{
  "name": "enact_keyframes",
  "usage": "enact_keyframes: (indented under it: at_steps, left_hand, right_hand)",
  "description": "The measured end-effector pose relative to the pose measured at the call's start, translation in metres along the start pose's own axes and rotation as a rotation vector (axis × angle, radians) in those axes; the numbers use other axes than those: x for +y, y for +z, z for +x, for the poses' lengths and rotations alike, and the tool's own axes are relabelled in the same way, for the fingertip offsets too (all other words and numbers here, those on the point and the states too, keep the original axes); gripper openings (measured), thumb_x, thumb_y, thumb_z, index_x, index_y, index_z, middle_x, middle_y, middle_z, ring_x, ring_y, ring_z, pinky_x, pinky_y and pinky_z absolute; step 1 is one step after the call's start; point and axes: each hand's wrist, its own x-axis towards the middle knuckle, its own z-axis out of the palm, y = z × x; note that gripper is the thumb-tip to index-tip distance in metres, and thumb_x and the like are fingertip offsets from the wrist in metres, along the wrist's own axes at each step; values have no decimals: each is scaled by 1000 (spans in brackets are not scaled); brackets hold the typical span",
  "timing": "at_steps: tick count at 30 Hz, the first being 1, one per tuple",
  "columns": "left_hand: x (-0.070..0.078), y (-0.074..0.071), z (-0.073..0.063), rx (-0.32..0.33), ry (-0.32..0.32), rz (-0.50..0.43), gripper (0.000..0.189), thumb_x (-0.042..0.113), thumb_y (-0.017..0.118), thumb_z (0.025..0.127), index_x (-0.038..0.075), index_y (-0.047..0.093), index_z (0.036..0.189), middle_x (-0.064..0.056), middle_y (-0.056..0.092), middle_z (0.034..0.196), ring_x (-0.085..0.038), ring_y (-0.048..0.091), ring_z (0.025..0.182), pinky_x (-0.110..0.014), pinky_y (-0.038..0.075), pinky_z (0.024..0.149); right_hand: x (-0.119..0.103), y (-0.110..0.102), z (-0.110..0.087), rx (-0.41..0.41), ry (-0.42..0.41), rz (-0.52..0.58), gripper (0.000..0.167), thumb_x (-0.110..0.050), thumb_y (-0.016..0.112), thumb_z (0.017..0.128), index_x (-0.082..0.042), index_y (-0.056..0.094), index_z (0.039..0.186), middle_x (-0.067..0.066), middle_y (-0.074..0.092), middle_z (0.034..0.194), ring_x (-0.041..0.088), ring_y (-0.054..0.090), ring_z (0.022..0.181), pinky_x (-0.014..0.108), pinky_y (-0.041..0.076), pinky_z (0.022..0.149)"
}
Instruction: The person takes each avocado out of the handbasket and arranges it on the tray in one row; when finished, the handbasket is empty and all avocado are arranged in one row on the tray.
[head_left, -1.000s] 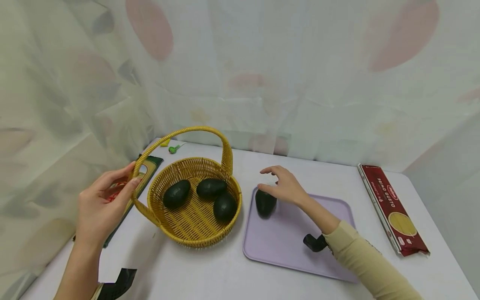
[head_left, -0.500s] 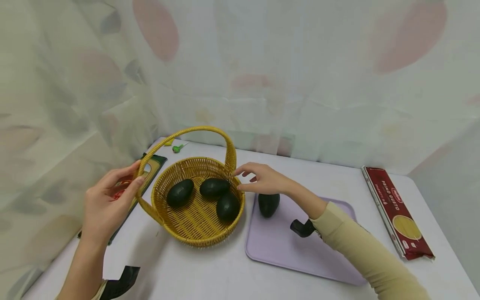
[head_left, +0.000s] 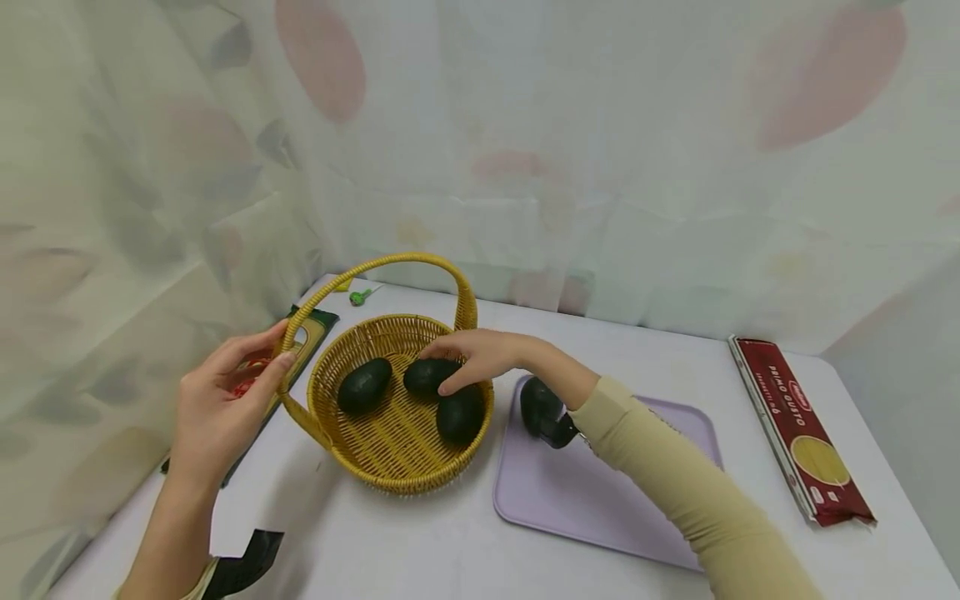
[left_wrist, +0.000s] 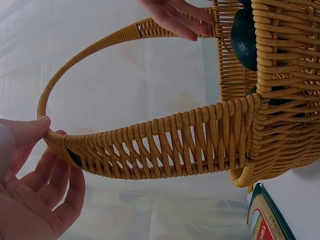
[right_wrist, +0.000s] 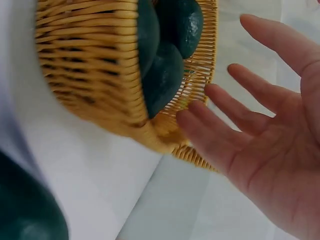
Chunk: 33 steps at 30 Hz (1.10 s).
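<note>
My left hand [head_left: 228, 400] pinches the side of the yellow wicker basket's handle [head_left: 397, 260] between thumb and fingers. In the basket [head_left: 382, 458] lie three dark green avocados: one on the left [head_left: 364, 387], one at the back [head_left: 426, 377] and one on the right [head_left: 461, 418]. My right hand [head_left: 483, 354] reaches in over the basket's right rim, above the back and right avocados. Its fingers [right_wrist: 220, 100] are spread with nothing between them in the right wrist view. Another avocado [head_left: 538, 403] sits on the lilac tray [head_left: 600, 492], beneath the right forearm.
A red spaghetti pack [head_left: 802, 429] lies right of the tray. Behind the left hand is a green pasta pack [head_left: 315, 329]. A small green object [head_left: 360, 297] lies behind the basket, near the patterned curtain [head_left: 562, 167].
My right hand has moved left from above the avocado on the tray to over the basket. The left hand keeps its hold on the handle; the view has shifted slightly.
</note>
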Motion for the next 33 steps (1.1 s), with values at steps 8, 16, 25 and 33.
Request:
enact_keyframes:
  at_steps: [8,16,25,33]
  left_hand:
    - [0,2,-1,-5,0,7,35,6,70,89,9,68,124,8,66,114,-4,60,94,-6,47,78]
    - [1,2,-1,-11,2,13,35,8,70,90,9,68,124,9,65,113,-4,59,94,-6,47,79]
    - [3,1,-1,-14,2,2,34,6,70,90,8,67,124,11,64,113,-5,59,95,-7,47,79]
    - [4,0,-2,-13,4,2,35,6,70,90,8,67,124,10,65,114,-5,59,95,-7,47,78]
  right_hand:
    - [-3,0,27,-87,161,28,70,-26,68,92,-11,34,151,7,33,154,21,29,142,36,31,112]
    - [1,4,43,-100,222,-37,70,-30,68,91,-11,36,151,5,33,154,20,29,142,36,31,112]
    - [-7,8,53,-148,101,-49,54,-24,63,95,-11,47,144,5,45,146,19,39,136,29,36,107]
    - [-17,23,63,-303,39,13,49,-11,63,94,-11,51,142,4,50,140,17,45,129,24,47,91]
